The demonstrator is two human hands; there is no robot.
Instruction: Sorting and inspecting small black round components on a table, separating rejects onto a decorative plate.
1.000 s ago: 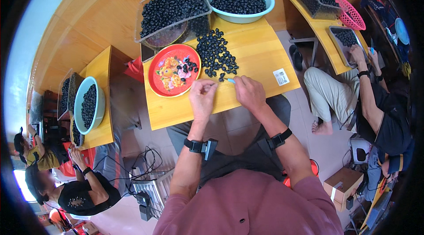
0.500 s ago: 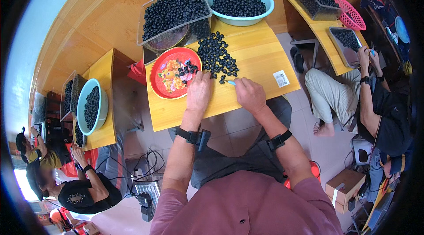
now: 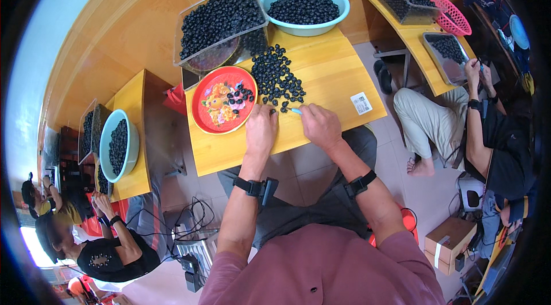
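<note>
My left hand [image 3: 262,130] is closed at the table's near side, beside the plate's right rim, its fingertips pinching a small round black fruit [image 3: 272,111]. Opposite it, my right hand [image 3: 319,126] grips a small tool with a light-blue end [image 3: 296,111] pointing toward the left hand; the rest is covered by the fingers. One or two dark fruits lie between the hands. Just beyond them spreads a loose heap of black fruits [image 3: 276,75] on the yellow table [image 3: 330,64]. The red floral plate [image 3: 201,114], at left, holds several fruits, some showing reddish patches.
Behind the heap stand a clear bin [image 3: 221,52] and a light-blue basin [image 3: 307,29], both full of black fruits. A white label [image 3: 361,103] is stuck at the table's right. Co-workers sit at side tables with similar fruits. Cables [image 3: 198,213] lie on the floor at left.
My left hand has drawn back from the plate's edge toward the right hand, its fingertips now nearer the tool. The whole view has shifted slightly. My right hand keeps its grip.
</note>
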